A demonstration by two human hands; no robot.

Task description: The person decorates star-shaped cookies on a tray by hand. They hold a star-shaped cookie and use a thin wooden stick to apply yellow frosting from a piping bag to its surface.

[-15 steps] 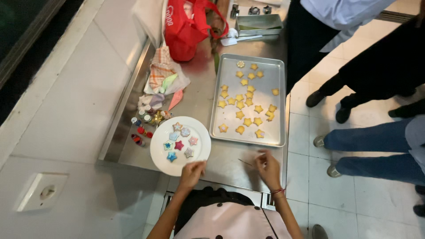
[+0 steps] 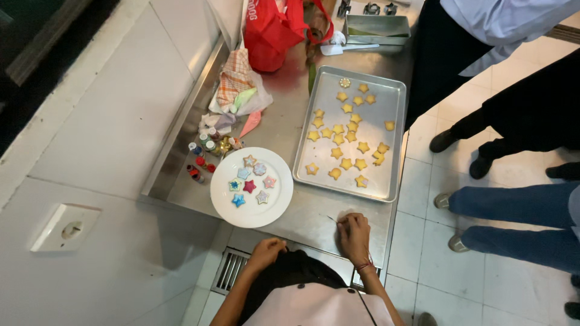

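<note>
My right hand (image 2: 354,234) rests on the steel counter (image 2: 302,214) just below the baking tray (image 2: 396,151), pinching a thin stick whose tip points left. My left hand (image 2: 266,249) is curled at the counter's front edge, just below the white plate (image 2: 225,202), and nothing shows in it. Several iced star cookies (image 2: 249,185) in blue, red, pink and white lie on the plate. Several plain yellow star cookies (image 2: 345,143) lie on the tray.
Small colouring bottles (image 2: 202,154) and piping bags (image 2: 241,99) crowd the counter's left side by the wall. A red bag (image 2: 272,30) and a metal tin (image 2: 377,27) stand at the far end. Other people's legs and shoes (image 2: 513,205) stand at the right on the tiled floor.
My left hand has drawn back from the plate's rim to the counter's edge. My right hand has shifted slightly left and toward me.
</note>
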